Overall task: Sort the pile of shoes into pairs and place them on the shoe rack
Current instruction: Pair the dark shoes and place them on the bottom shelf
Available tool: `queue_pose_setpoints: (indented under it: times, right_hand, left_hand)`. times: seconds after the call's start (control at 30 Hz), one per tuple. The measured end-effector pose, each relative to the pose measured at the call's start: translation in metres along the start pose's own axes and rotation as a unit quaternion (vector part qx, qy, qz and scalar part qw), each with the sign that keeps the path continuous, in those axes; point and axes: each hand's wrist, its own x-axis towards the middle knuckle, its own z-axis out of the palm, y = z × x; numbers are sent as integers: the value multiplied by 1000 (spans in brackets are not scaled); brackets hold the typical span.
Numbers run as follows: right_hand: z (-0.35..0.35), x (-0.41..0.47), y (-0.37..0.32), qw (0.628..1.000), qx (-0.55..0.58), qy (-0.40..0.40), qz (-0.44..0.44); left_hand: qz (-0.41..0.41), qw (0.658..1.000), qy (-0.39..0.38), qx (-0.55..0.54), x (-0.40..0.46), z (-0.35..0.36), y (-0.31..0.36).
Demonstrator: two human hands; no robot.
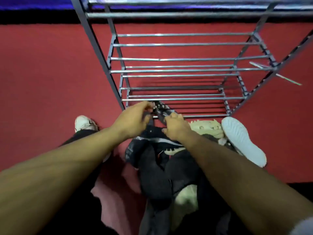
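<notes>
1. I am holding a dark shoe (163, 111) between both hands at the front edge of the shoe rack (177, 71), its toe reaching over the lowest rail, so that it can slide onto the bottom tier, I judge.
2. My left hand (133, 118) is curling its grip round the far end of that shoe, while my right hand (175, 127) is clamping the near end; two hands are keeping it level against the thin bars.
3. The pile of shoes (162, 167) is lying between my forearms, just in front of the rack: mostly dark ones tangled together, a cream shoe (207, 128) beside my right hand, and a white shoe (243, 141) sole-up at the right edge.
4. Another white shoe (85, 123) is sitting apart at the left; whether it is on a foot I cannot tell.
5. The rack's tiers are showing bare metal bars.
6. Everything is resting on a red carpeted floor (42, 73), with a dark and blue band (33, 5) along the far side, in dim light.
</notes>
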Motion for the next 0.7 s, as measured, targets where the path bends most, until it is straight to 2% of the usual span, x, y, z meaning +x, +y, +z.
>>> queue_pose_setpoints:
  times: [0.1, 0.23, 0.37, 0.5, 0.7]
  right_hand:
    - [20, 13, 3, 999, -15, -17, 29]
    - [50, 28, 7, 995, -35, -94, 20]
    - [64, 46, 14, 992, -70, -99, 20]
    - [49, 53, 20, 989, -89, -114, -20]
    - [18, 47, 18, 952, -93, -289, 30]
  left_hand:
    - [-3, 999, -1, -34, 4, 2, -5]
    - [-19, 999, -42, 7, 2, 8, -15]
    - [-62, 996, -50, 47, 11, 1, -23]
    - [-84, 993, -61, 55, 15, -8, -22]
    - [-72, 995, -57, 35, 13, -21, -16]
